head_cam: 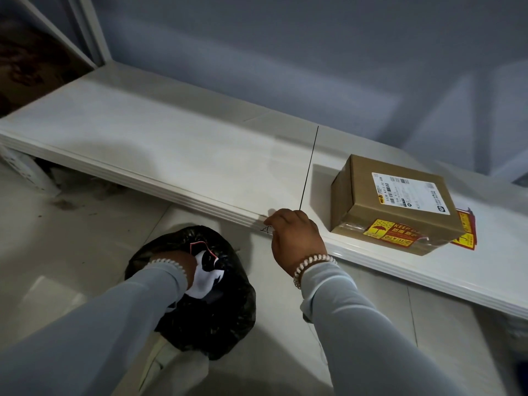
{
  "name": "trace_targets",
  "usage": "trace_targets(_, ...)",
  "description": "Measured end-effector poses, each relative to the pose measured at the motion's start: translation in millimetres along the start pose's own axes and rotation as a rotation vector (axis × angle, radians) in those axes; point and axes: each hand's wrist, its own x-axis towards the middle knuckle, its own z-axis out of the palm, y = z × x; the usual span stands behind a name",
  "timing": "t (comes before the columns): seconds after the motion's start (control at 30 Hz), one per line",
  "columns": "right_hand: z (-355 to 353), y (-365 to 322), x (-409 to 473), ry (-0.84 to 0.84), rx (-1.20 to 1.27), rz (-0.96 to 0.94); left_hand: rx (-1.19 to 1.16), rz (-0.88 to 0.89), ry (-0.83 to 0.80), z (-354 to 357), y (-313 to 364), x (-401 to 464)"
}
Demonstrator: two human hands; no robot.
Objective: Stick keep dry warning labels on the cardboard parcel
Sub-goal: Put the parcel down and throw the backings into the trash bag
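- We are looking down at a long white shelf [177,150] running from the upper left to the lower right, with a thin dark seam crossing it near the middle.
- A cardboard parcel [397,201] is sitting on the right part of this shelf, close to its front edge, with a white shipping label [411,193] lying on its top face.
- A red and yellow keep dry label [393,232] showing an umbrella sign is stuck across the parcel's near side face, under clear tape.
- More red and yellow labels [465,230] are showing at the parcel's right corner; we cannot tell whether they are stuck to the parcel or lying on the shelf beside it.
- Our left hand [183,260] is reaching into a black plastic bag [217,318] standing on the tiled floor below the shelf, and it is meeting a white backing sheet [204,277] with a red edge; the fingers are hidden, so we cannot tell whether they are gripping it.
- Our right hand [294,238] is hovering at the shelf's front edge, just left of the parcel, with its fingers curled inwards; whether they are pinching anything we cannot tell.
- Both arms are wearing grey sleeves, and each wrist is carrying a pale beaded bracelet [313,265].
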Motion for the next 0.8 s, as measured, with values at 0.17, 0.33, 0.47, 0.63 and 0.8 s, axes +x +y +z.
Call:
trace_targets(0.17, 0, 1, 0, -0.006, -0.002, -0.002, 0.063, 0.022, 0.063, 7, 12, 4)
trace_targets(0.33, 0, 1, -1, 0.001, 0.011, -0.006, 0.199, -0.123, 0.195, 6, 17, 5)
trace_targets(0.47, -3, 1, 1, -0.021, 0.009, -0.003, 0.217, -0.149, 0.236, 5, 7, 8)
trace_targets(0.63, -4, 0, 1, -0.039, 0.007, 0.0, 0.112, -0.003, 0.363, 11, 0, 9)
trace_targets(0.8, -5, 1, 1, -0.046, 0.01, 0.002, 0.11, 0.18, 0.246, 3, 5, 2)
